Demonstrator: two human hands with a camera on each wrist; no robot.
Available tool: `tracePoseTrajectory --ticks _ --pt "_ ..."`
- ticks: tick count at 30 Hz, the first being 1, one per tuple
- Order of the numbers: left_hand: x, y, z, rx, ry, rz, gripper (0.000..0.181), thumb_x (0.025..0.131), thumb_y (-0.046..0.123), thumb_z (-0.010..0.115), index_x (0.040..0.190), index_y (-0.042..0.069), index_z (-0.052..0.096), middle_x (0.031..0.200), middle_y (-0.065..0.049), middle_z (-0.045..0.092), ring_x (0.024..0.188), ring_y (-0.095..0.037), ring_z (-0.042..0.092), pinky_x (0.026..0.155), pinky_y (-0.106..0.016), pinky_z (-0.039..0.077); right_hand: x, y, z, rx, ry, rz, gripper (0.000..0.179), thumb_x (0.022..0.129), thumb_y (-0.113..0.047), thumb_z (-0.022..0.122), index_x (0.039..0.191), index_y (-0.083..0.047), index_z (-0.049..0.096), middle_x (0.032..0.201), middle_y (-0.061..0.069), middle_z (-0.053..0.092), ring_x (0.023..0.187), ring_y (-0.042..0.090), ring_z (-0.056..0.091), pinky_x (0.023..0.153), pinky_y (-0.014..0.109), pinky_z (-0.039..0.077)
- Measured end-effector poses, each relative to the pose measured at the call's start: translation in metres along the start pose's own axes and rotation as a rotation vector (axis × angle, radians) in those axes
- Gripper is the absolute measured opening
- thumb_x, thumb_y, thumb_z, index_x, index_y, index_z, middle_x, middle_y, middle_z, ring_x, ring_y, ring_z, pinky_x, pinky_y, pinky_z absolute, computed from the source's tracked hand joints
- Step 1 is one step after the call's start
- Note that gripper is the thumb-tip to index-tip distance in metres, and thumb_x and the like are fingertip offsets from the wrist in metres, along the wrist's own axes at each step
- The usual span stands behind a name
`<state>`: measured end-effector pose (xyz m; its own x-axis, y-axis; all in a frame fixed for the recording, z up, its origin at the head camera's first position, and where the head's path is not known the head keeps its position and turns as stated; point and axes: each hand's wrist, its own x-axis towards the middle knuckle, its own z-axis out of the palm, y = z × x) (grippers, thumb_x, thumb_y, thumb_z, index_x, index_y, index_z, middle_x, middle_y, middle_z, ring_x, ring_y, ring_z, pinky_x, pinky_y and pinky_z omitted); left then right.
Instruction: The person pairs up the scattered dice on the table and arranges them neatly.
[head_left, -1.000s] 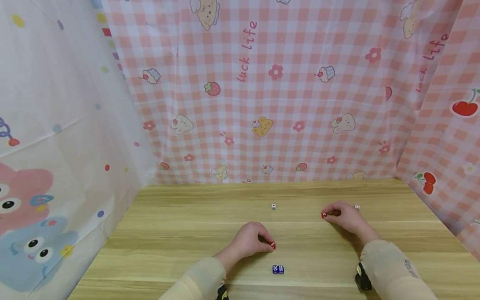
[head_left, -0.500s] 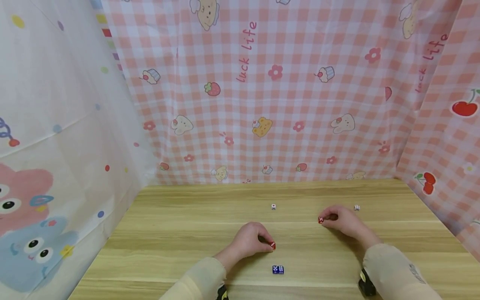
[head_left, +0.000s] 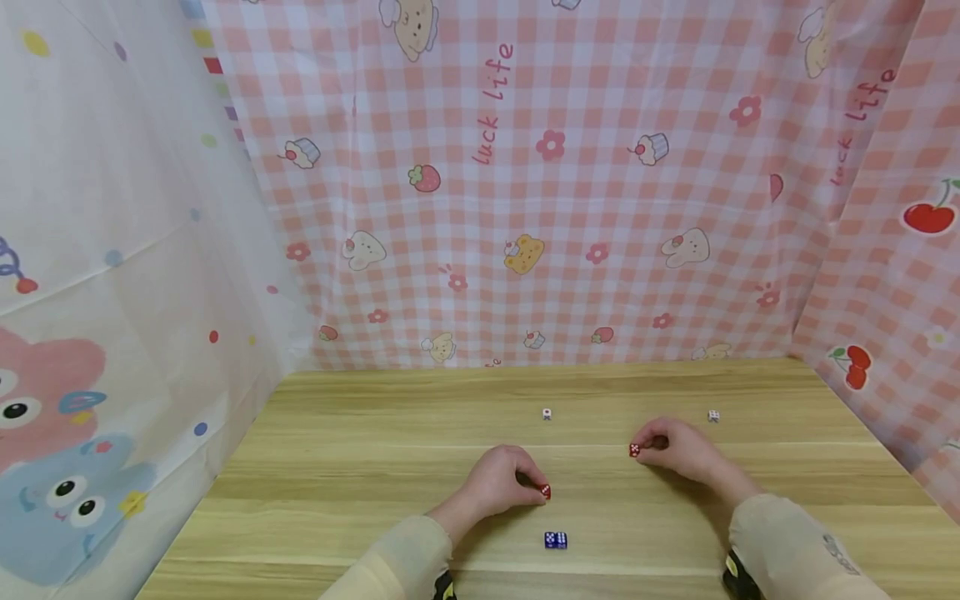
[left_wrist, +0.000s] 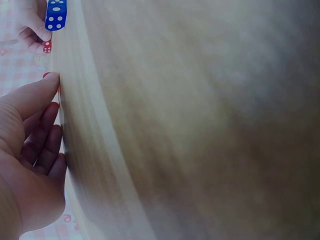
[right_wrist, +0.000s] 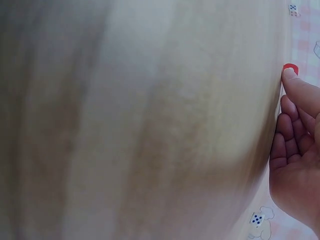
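Note:
My left hand (head_left: 504,481) pinches a red die (head_left: 546,492) between thumb and fingertips, near the middle of the wooden table. Further back and to the right, my right hand (head_left: 681,450) pinches a second red die (head_left: 634,450). In the right wrist view the thumb covers most of this red die (right_wrist: 291,68). Two blue dice (head_left: 556,540) sit side by side, touching, just in front of the left hand's die. The left wrist view shows the blue dice (left_wrist: 56,15) close up, with the right hand (left_wrist: 32,25) beyond them.
One white die (head_left: 547,414) lies at the back middle of the table (head_left: 360,450). Another white die (head_left: 714,416) lies at the back right, behind the right hand. A pink checked curtain (head_left: 480,208) hangs along the table's far edge.
My right hand has moved left and toward me with its red die, leaving the back right white die in full view. The left hand and the blue dice have stayed put.

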<state>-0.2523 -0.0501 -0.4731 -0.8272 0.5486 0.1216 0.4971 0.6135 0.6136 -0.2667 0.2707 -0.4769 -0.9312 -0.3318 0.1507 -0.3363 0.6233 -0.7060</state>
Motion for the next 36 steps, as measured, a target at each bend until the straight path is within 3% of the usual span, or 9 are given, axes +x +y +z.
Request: tracePoseTrajectory --ticks 36 --pt "-0.001 0.0 -0.002 -0.012 0.004 0.027 0.012 0.073 0.017 0.089 0.081 0.018 0.08 0.078 0.017 0.066 0.078 0.002 0.055 0.084 -0.022 0.044 0.0 -0.036 0.036 0.016 -0.122 -0.19 0.011 0.081 -0.011 0.08 0.087 -0.01 0.071 0.086 -0.007 0.062 0.082 0.008 0.056 0.074 0.026 0.049"
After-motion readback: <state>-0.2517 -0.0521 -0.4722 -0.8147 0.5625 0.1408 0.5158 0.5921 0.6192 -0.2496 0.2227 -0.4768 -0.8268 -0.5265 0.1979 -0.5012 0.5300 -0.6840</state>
